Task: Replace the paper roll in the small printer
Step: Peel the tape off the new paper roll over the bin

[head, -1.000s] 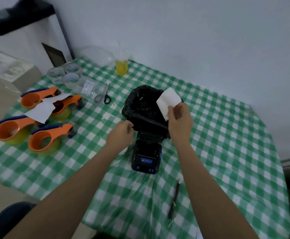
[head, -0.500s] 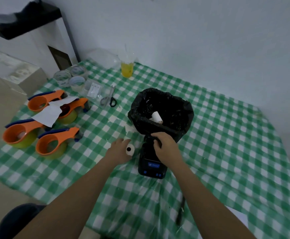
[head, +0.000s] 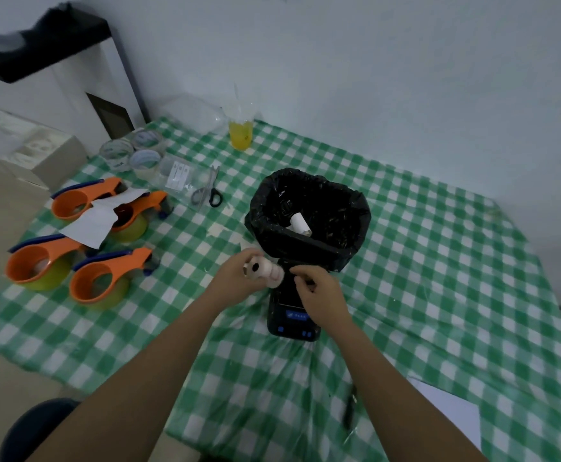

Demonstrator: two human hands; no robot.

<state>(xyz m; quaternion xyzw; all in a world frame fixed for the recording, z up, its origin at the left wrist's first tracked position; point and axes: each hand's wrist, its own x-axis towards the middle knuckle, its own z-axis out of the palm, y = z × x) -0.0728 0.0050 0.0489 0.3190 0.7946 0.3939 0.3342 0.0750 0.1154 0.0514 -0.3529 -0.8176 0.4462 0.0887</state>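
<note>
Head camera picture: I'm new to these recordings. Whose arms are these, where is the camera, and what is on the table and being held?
The camera sits on a person's head, looking down at their own bare arms. The left hand holds a white paper roll; the right hand pinches at its end, just above a small black printer. Behind the printer stands a bin with a black bag, a used roll inside. On the green checked tablecloth also lie orange tape dispensers, scissors and a yellow cup.

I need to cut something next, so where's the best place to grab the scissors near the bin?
Take the scissors by the two finger loops. They lie flat with the loops pointing toward you and the blades toward the wall, so reach from the near side.
</note>
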